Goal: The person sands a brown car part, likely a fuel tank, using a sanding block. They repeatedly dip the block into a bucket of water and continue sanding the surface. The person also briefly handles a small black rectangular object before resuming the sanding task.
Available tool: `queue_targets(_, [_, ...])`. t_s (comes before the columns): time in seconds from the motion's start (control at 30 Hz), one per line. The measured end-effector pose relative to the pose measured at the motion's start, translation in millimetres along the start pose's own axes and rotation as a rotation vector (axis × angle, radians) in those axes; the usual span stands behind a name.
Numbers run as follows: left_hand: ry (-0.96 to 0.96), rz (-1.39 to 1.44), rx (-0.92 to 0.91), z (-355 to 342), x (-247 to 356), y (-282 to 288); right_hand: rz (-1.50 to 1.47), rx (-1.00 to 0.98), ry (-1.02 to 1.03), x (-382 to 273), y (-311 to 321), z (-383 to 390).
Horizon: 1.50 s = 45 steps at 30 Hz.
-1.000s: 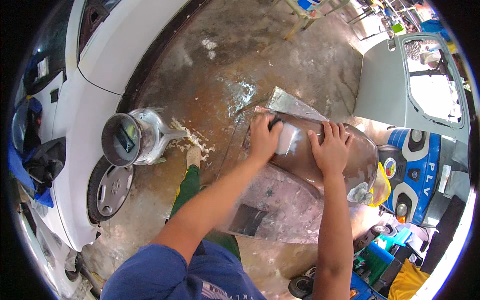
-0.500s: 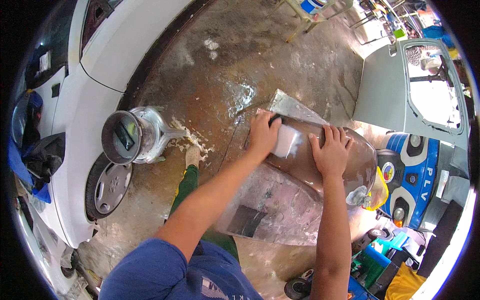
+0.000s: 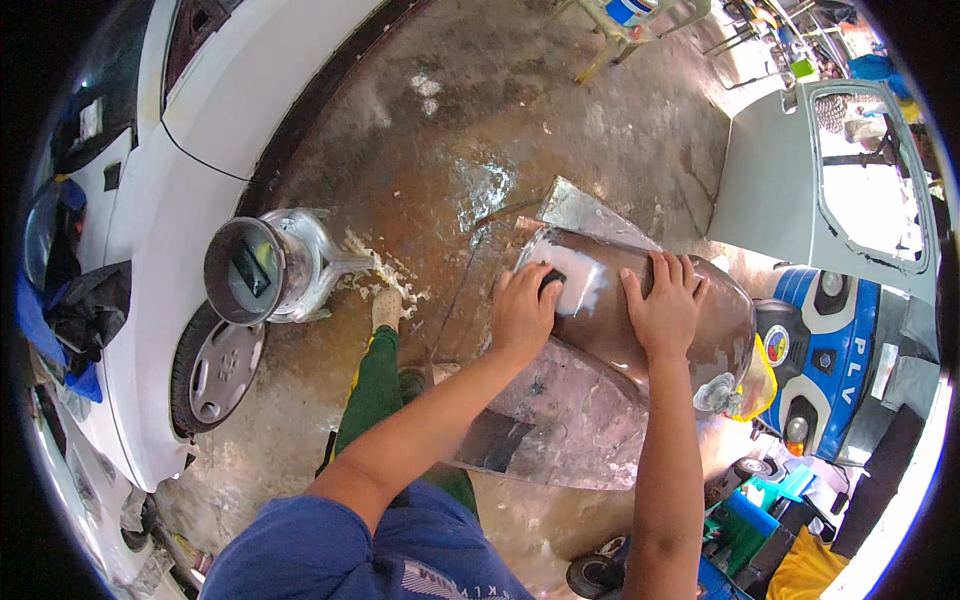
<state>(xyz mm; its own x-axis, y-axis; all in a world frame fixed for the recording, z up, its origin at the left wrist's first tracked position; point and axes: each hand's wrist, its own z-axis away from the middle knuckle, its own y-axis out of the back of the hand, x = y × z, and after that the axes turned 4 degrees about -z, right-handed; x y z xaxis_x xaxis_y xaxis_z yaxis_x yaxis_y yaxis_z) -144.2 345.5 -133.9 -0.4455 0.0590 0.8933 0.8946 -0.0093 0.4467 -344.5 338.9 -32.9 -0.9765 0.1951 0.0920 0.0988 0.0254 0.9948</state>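
My left hand (image 3: 525,305) grips a small black pad (image 3: 551,284) against the curved, glossy brown panel (image 3: 715,325), at the edge of a pale white patch (image 3: 581,290). My right hand (image 3: 662,310) lies on the same panel right of the patch, fingers apart, holding nothing. The panel rests on a stained pinkish board (image 3: 550,425) with a dull metal sheet (image 3: 590,215) beyond it. To the left, a silver cylindrical metal piece (image 3: 320,290) holds greyish liquid with a dark flat piece in it.
A white car (image 3: 150,240) runs along the left. At right stand a grey door shell (image 3: 755,175), a blue-and-white ride-on toy (image 3: 840,370) and assorted clutter. A plastic chair (image 3: 600,40) with a bucket is at the back. My foot (image 3: 386,312) is on the stained floor (image 3: 400,150).
My left hand and the black pad have slid down toward me, uncovering more of the panel's top left. My right hand has stayed in about the same spot.
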Motion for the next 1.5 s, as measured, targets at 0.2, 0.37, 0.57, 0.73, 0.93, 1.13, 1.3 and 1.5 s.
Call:
queue_targets(0.2, [0.091,-0.003,0.001,-39,-1,-10,0.009,0.004,0.012,-2,1,-3])
queue_targets(0.37, [-0.019,0.019,0.025,-8,3,-4,0.016,0.026,0.024,3,-1,-2])
queue_targets(0.57, [0.02,-0.002,-0.018,-41,1,-15,-0.002,0.018,0.001,-1,-1,-6])
queue_targets(0.73, [-0.073,0.048,0.029,-31,3,-13,0.014,0.023,0.005,-2,0,-3])
queue_targets(0.93, [-0.009,0.018,-0.012,-38,0,-18,-0.005,0.006,-0.002,3,-3,-2])
queue_targets(1.13, [-0.015,0.01,0.049,-52,2,-18,0.007,0.032,0.021,-3,0,-3])
queue_targets(1.3, [-0.026,0.007,-0.018,-34,9,-19,-0.006,0.03,0.006,2,-1,-4])
queue_targets(1.5, [-0.007,-0.017,0.009,-65,6,-30,-0.002,0.036,0.022,-1,0,-5])
